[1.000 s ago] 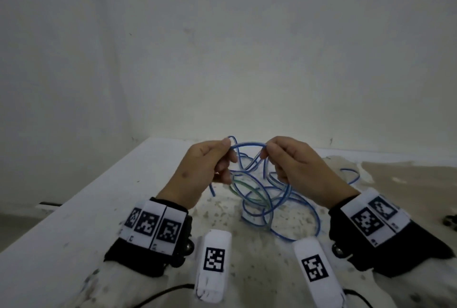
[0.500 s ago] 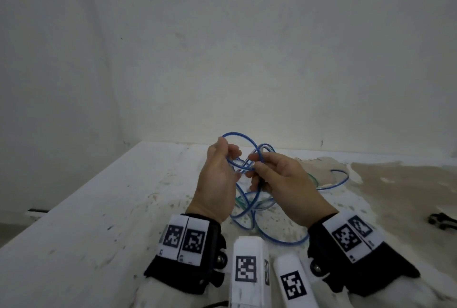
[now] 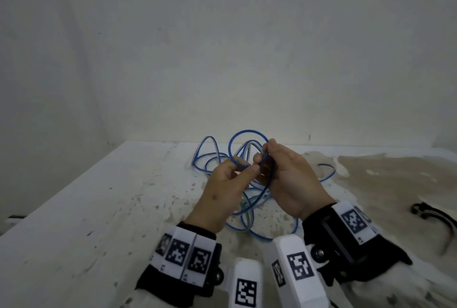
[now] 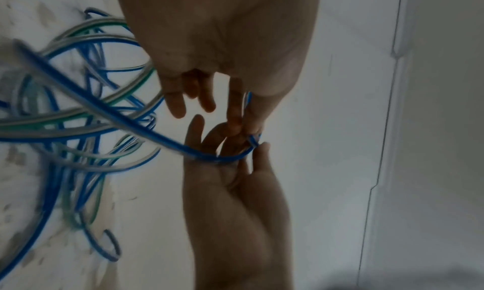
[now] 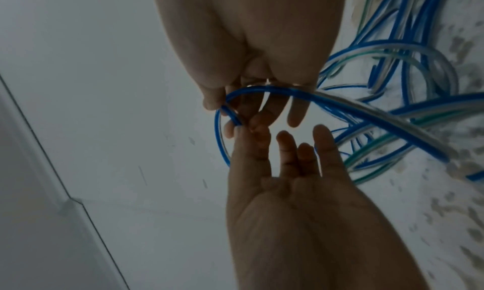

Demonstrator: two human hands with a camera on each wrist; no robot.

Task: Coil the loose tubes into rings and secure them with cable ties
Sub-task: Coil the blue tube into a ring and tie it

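A thin blue tube [image 3: 248, 131] stands as a small round loop above my two hands, which meet over the table. My left hand [image 3: 249, 168] pinches the loop's base between thumb and forefinger. My right hand [image 3: 262, 157] pinches the same tube beside it, and the tube runs down across its fingers. The left wrist view shows the left hand [image 4: 248, 133] pinching the blue tube [image 4: 204, 156] against the right hand [image 4: 230, 155]. In the right wrist view the blue tube [image 5: 261, 89] crosses the right hand [image 5: 225, 112], meeting the left hand [image 5: 251, 133]. A tangle of blue, clear and green tubes [image 3: 247, 218] lies below.
The white, stained table [image 3: 99, 221] ends at a wall close behind the tubes; its left edge runs diagonally toward me. A brown patch covers its right side. Black strips that look like cable ties [image 3: 430, 216] lie at the far right.
My hands, first apart with an arc of blue tube between them, have come together. The arc has closed into a round loop above the pinch. More tube now lies out to the left.
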